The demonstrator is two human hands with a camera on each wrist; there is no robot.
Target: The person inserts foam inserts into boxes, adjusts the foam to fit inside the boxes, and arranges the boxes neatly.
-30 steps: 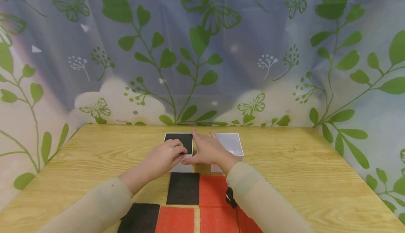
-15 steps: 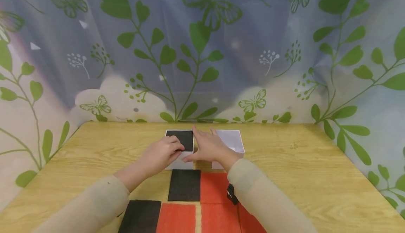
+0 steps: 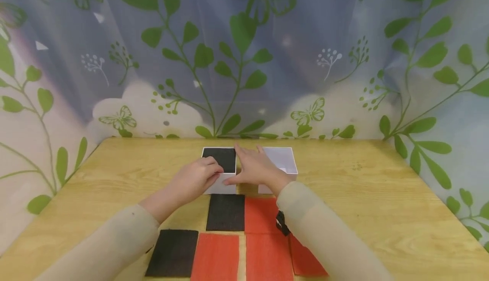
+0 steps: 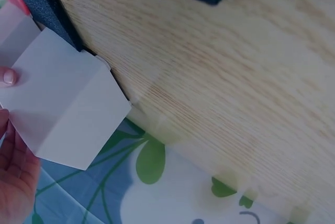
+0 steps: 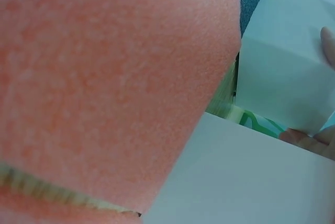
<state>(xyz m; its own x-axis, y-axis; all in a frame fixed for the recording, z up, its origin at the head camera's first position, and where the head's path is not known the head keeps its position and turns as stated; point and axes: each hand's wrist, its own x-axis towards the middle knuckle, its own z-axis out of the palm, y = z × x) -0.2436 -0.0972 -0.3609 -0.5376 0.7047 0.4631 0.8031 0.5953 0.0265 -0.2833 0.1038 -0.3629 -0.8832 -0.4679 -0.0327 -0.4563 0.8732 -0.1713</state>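
Note:
A white open-topped box (image 3: pixel 225 184) stands at the table's back, a black piece (image 3: pixel 221 157) filling most of its opening. My left hand (image 3: pixel 192 177) grips the box's near rim, fingers bent over the edge and thumb low against the front wall. Spread over the right side, my right hand (image 3: pixel 255 166) has its thumb at the front right edge and a straight finger reaching the far right corner. In the left wrist view the box (image 4: pixel 57 77) appears upside down, with a hand (image 4: pixel 15 177) beside it. The right wrist view shows fingertips (image 5: pixel 314 141) along the same box (image 5: pixel 285 67).
A second white box (image 3: pixel 280 155), also open-topped, sits close on the right, partly behind my right hand. Nearer me lie black squares (image 3: pixel 225 213) and several red squares (image 3: pixel 215 257) on the wooden table (image 3: pixel 363 196). A leaf-patterned curtain (image 3: pixel 244 81) hangs behind the table.
The head view has tipped downward, so everything sits higher or shows more table. My left fingers have shifted slightly from over the black piece to the near rim; the right hand keeps its place.

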